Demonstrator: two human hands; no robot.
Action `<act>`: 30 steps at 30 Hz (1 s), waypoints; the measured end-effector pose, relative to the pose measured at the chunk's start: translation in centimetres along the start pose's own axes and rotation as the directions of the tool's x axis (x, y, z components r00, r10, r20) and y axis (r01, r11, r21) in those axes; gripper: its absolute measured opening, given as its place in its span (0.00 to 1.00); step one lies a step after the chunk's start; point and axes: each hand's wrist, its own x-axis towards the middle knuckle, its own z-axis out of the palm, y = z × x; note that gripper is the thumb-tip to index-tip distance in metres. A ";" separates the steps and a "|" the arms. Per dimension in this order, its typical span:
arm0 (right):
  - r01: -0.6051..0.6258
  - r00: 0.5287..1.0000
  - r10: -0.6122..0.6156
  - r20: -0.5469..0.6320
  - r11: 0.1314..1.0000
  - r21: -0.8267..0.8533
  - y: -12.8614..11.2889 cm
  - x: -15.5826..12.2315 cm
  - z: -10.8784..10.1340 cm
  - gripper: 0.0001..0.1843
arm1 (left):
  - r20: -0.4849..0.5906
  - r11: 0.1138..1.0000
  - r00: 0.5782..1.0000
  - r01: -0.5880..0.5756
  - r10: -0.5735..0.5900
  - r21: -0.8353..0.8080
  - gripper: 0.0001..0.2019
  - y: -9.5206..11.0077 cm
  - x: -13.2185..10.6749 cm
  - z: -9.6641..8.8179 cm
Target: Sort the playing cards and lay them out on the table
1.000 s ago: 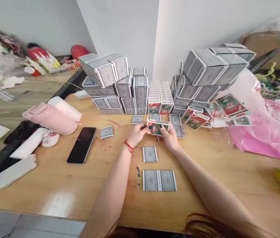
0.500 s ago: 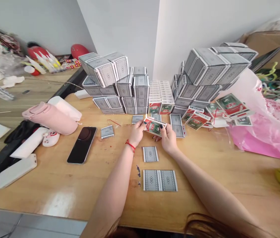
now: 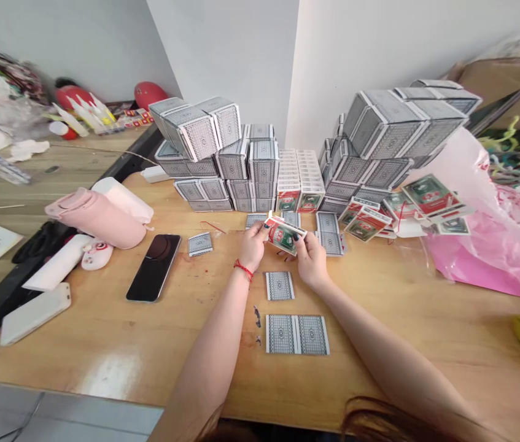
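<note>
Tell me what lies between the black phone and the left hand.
Head view: one small grey-patterned pack lies between the phone and the left hand, which grips the red-green box.

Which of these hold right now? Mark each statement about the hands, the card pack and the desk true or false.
1. The left hand and right hand both hold the red and green card pack. True.
2. The black phone lies to the right of the hands. False: the black phone lies to their left, near the pink bottle.
3. Two grey-backed packs lie side by side on the table, nearest the person. True.
4. The left wrist is bare. False: it wears a red string.
</note>
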 end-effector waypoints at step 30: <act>0.469 0.870 -0.485 0.090 0.758 -0.452 0.7 -0.2 -0.6 0.29 | -0.066 0.989 0.997 0.017 -0.028 -0.148 0.14 0.2 0.6 0.0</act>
